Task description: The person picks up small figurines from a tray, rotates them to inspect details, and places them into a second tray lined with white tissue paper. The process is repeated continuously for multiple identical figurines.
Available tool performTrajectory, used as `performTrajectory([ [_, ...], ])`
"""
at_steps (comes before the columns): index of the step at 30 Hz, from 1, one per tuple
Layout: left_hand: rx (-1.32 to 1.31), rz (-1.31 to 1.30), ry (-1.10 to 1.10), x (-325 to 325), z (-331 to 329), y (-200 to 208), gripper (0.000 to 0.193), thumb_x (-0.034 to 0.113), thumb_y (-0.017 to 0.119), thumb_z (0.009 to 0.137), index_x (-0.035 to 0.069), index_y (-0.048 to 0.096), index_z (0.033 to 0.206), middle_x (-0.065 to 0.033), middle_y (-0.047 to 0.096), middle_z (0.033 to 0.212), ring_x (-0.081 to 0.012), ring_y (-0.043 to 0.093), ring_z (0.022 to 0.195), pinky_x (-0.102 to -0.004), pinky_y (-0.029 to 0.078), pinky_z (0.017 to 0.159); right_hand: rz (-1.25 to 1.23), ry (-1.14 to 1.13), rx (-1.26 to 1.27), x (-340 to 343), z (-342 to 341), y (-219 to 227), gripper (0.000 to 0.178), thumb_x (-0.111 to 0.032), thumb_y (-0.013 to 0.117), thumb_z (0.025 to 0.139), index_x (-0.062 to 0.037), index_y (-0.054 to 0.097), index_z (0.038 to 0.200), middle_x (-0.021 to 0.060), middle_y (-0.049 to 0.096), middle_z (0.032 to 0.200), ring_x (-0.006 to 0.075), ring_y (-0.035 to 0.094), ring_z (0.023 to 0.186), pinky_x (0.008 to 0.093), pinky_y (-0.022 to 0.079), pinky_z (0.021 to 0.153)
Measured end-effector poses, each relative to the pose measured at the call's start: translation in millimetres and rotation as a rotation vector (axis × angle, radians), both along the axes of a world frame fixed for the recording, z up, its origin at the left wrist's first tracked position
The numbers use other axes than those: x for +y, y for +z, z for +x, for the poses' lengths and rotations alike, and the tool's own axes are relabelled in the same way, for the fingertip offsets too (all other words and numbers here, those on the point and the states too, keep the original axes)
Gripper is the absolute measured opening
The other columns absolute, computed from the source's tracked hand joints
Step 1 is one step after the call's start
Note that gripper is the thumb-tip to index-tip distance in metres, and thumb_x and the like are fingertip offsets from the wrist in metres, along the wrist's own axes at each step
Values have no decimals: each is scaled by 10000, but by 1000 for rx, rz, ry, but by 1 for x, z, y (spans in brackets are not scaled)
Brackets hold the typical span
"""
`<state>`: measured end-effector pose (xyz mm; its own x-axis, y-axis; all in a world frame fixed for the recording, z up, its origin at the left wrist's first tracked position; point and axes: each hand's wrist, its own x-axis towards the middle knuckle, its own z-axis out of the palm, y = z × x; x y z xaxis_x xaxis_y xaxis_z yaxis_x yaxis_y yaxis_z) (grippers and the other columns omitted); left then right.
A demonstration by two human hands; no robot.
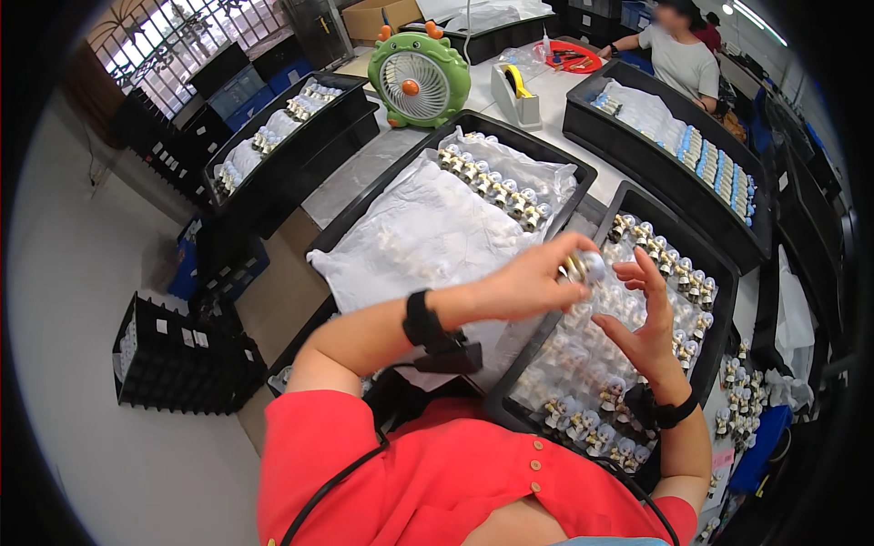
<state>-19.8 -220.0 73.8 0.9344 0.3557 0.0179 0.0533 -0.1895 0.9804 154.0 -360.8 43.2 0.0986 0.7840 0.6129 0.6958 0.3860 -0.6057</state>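
Observation:
My left hand (535, 280) is closed on a small figurine (587, 267) with a pale blue-white top and gold and white parts, raised above the near right tray. My right hand (648, 318) is open beside it, thumb and fingers spread, apart from the figurine. Below both hands lies a black tray (721, 264) with rows of similar figurines (669, 259), partly under thin translucent sheeting. To its left, another black tray (585, 171) holds white sheeting (387, 232) and several rows of figurines (496, 187). My forearms hide part of both trays.
A green fan (419, 82) and a tape dispenser (517, 96) stand behind the trays. More black trays are at the back left (332, 127) and back right (637, 136). Loose figurines (745, 400) stand at the right. Another person (678, 64) is at the far right.

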Motion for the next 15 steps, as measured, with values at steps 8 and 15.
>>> performTrajectory([
  [8, 363, 584, 537, 151, -72, -2, 360, 161, 700, 794, 53, 545, 1100, -77, 631, 915, -130, 611, 801, -277, 495, 685, 2, -24, 7, -4, -2, 8, 825, -34, 780, 686, -76, 362, 1395, 104, 629, 1078, 211, 606, 981, 335, 467, 844],
  [15, 918, 874, 579, 189, -95, -45, 389, 309, 709, 753, 75, 655, 1058, -173, 649, 1066, -343, 610, 1021, -428, 489, 856, -20, -11, 4, -6, -1, 11, 758, 1, 749, 709, -66, 393, 1374, 85, 652, 994, 191, 629, 922, 312, 482, 819],
])
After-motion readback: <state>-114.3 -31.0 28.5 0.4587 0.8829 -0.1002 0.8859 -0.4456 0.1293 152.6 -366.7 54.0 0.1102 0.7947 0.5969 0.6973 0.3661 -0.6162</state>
